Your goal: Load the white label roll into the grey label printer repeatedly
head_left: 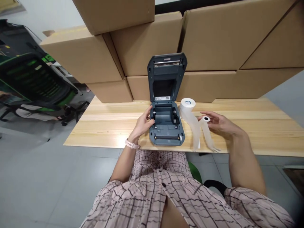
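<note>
A dark grey label printer [163,130] sits on the wooden table with its lid [163,83] tipped up and its roll bay bare. My left hand [142,123] grips the printer's left side, thumb over the edge. To the right of the printer stands a wide white label roll [188,104], its loose strip trailing toward the front edge. My right hand [219,124] is curled round a smaller label roll [206,119] with a dark core; this one's strip also trails forward to the table edge. Part of its far side is hidden by my fingers.
Stacked cardboard boxes [209,38] line the back of the wooden table [104,126], close behind the lifted lid. A green and black office chair [35,80] stands on the floor at left, with part of another person beside it. The table's front edge is just before my body.
</note>
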A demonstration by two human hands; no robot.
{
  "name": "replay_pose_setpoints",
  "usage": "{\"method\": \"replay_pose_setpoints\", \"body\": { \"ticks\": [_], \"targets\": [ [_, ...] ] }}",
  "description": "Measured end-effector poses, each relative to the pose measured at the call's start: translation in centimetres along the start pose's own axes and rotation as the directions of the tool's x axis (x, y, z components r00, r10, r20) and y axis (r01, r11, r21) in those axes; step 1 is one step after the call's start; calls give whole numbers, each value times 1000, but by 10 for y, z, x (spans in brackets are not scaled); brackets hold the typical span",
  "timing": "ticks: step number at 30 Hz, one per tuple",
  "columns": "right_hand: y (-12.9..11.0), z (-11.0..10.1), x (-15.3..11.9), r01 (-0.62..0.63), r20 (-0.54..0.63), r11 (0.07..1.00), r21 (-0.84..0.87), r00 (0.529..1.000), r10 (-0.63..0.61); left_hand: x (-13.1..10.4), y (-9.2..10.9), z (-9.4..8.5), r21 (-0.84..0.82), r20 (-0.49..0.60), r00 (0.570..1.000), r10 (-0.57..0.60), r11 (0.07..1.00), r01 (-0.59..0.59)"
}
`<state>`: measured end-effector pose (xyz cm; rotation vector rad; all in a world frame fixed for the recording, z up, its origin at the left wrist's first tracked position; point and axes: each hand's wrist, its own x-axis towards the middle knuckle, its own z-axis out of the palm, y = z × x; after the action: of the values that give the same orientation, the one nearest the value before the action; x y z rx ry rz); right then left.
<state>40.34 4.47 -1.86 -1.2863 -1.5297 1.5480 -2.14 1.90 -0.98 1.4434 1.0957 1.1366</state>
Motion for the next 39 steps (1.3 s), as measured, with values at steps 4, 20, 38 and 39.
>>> {"method": "replay_pose_setpoints", "body": {
  "ticks": [4,20,38,39],
  "targets": [
    [-22,-20,9,166,-72,981,-96,982,-173,1,0,-2,-3,18,1000,-2,1000,2],
    [-86,20,100,233,288,941,-243,944,-160,2,-4,1,-53,14,1000,10,999,-9],
    [-145,157,115,541,576,288,-790,817,44,-2,-4,-2,5,30,1000,4,1000,-4],
    [-143,157,116,533,564,281,-798,825,36,-3,-4,-1,2,23,1000,6,1000,-6]
  ]
}}
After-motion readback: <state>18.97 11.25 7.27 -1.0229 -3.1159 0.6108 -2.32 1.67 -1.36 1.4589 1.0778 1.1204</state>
